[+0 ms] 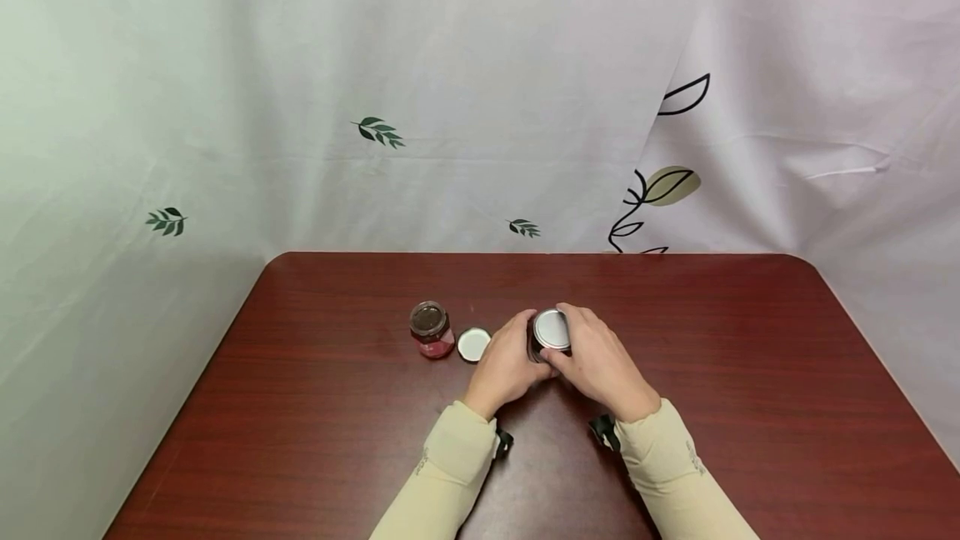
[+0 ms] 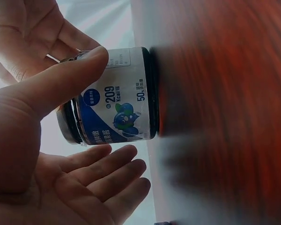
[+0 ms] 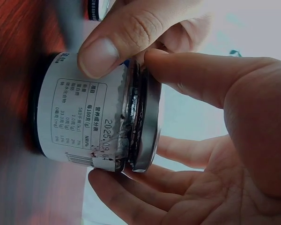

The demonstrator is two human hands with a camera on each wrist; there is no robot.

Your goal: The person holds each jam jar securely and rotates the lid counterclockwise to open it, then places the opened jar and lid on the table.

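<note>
A jam jar (image 2: 117, 93) with a white and blue blueberry label stands upright on the table between both hands. On its mouth sits a silver lid (image 1: 552, 330); a thin gap shows between lid and jar rim in the right wrist view. The left hand (image 1: 512, 365) holds the jar, its thumb (image 3: 100, 58) against the label and its fingers on the far side. With thumb and fingers about the lid's edge, the right hand (image 1: 603, 361) grips the lid from the right. Dark jam smears mark the jar below the lid.
Left of the hands stands a second jar (image 1: 432, 330) with a red label, uncovered and dark inside. Between it and the left hand, a lid (image 1: 473, 345) lies with its white inside up. The reddish wooden table (image 1: 337, 440) reaches back to patterned white curtains (image 1: 450, 65).
</note>
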